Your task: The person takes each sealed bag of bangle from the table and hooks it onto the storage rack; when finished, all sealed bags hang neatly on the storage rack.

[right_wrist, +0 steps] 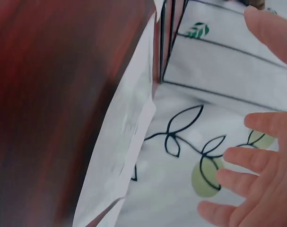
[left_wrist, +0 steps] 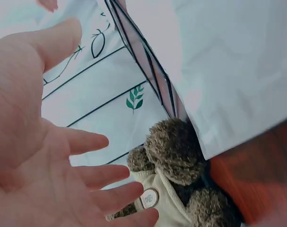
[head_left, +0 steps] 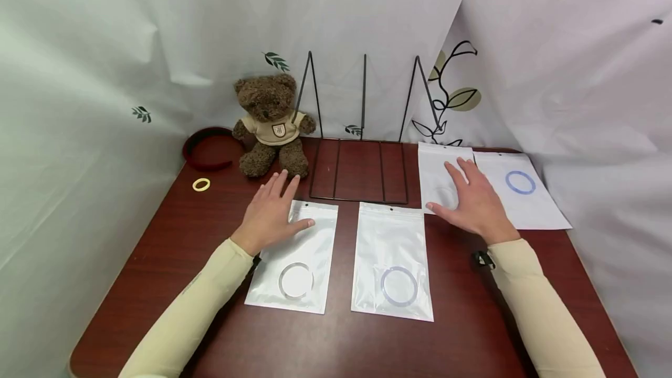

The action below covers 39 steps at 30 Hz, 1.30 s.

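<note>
My left hand, fingers spread and nearly straight, is over the upper left part of a white zip pouch with a clear ring showing inside. To its right lies a second white pouch with a pale lavender ring. My right hand is spread over a third pouch and covers part of it; a faint ring shows there. Beside that, a fourth pouch has a blue ring. Both wrist views show extended fingers with nothing gripped.
A black wire rack stands at the back middle. Left of it sit a brown teddy bear in a beige shirt, a dark red headband and a small yellow ring. White curtains surround the dark red table.
</note>
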Available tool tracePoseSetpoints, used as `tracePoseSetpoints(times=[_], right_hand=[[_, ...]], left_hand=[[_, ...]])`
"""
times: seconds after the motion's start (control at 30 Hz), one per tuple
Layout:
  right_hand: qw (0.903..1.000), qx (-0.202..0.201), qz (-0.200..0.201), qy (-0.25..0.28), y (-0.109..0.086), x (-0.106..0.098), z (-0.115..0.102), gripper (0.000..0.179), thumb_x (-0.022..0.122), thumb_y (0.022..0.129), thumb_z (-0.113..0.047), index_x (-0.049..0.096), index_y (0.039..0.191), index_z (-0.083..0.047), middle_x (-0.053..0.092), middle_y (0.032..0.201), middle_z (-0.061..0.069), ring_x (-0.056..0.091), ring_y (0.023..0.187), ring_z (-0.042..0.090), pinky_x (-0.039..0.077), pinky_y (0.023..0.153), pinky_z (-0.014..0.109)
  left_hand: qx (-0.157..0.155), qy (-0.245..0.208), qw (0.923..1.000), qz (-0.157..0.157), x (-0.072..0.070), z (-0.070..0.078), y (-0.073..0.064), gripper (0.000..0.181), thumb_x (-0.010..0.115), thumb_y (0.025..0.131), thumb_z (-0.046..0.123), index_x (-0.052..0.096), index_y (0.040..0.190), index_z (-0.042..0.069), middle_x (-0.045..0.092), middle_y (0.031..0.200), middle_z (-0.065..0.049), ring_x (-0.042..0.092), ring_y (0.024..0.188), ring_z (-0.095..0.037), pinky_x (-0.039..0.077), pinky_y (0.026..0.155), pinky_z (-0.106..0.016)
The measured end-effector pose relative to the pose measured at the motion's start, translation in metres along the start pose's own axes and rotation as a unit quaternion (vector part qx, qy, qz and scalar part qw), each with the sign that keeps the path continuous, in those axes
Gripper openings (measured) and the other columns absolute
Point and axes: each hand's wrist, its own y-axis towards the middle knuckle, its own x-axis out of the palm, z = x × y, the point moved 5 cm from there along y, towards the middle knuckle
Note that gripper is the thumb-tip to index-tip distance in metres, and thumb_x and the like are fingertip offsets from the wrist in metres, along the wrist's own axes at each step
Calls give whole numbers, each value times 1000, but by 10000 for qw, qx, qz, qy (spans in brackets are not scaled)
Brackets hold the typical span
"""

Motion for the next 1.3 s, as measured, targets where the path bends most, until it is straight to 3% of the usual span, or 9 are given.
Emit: tracePoseSetpoints(times=[0.2,0.47,0.77,1.0,1.13,1.3], right_hand=[[9991,4,273,316,6,-8,24,91,76,81,-55,40,153,-11,38,156,21,37,141,44,42,102,64],[9980,28,435,460,17,-17,64,76,75,85,-47,49,145,-7,46,146,23,41,135,43,39,102,63],[9930,704,260,912,25,-21,127,71,66,92,-48,48,145,-4,47,145,27,39,135,49,29,109,63],[9811,1429,16,1303,30,-18,183,81,59,95,-56,39,152,-2,40,153,29,33,141,52,26,112,65],[9761,1726,-72,1315,28,-11,212,84,56,95,-59,35,154,-2,36,156,29,31,142,54,26,112,65],[9708,2070,-472,1115,26,1,238,93,53,94,-64,26,158,-2,32,157,33,30,140,57,27,110,67]], left_hand=[[83,-518,9985,187,-1,8,14,92,69,86,62,33,157,16,35,158,-18,41,142,-39,47,103,-58],[-11,-1229,9924,-90,12,15,40,73,66,94,52,41,153,17,46,146,-17,49,132,-35,47,103,-53],[-475,-1846,9813,-284,26,14,59,61,68,95,39,50,147,12,58,131,-17,58,119,-33,49,99,-51],[-845,-2136,9719,-507,35,8,64,58,72,93,31,52,146,14,59,126,-15,57,117,-31,49,95,-48],[-895,-2124,9718,-505,38,6,66,57,74,92,27,54,144,12,61,124,-17,58,115,-31,50,94,-47],[-1011,-2044,9720,-567,40,5,69,57,73,92,25,54,144,11,61,123,-17,59,115,-32,50,94,-46]])
